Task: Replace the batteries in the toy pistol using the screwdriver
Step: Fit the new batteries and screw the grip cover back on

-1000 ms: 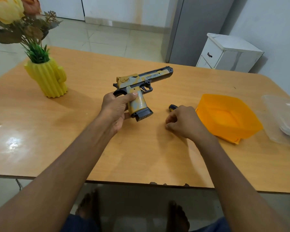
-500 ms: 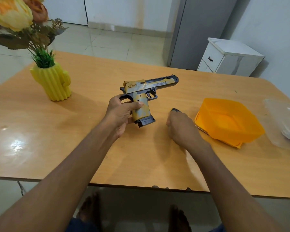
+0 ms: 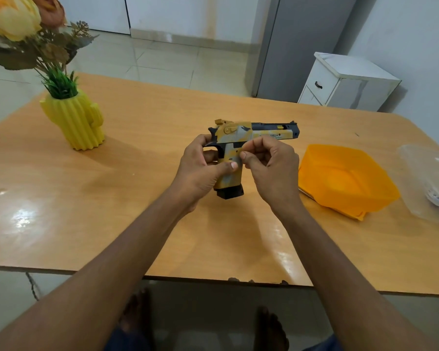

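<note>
The table (image 3: 137,224) is seen spread wide, and the toy pistol (image 3: 235,138) is held upright above its middle; that pistol serves as the landmark here. Well to the left of the pistol a yellow vase (image 3: 74,120) of flowers is set. To the right of the pistol an orange bowl (image 3: 345,178) is placed, and a thin metal shaft, probably the screwdriver (image 3: 306,193), is glimpsed poking out at the bowl's near left edge. Further right of the pistol a clear plastic bag (image 3: 431,178) is left lying.

Now the change: the right hand (image 3: 271,168), which was down on the table right of the pistol half a second ago, is now brought up against the grip, its thumb and forefinger pinched together at the grip's side panel. Whether something tiny is pinched between them cannot be told. The left hand (image 3: 200,171) is wrapped round the back of the grip as before, thumb pressed across the front, but the pistol is turned more squarely to the camera.

It is judged that the battery cover or its screw is being felt for, and that the screwdriver is not yet taken up.
</note>
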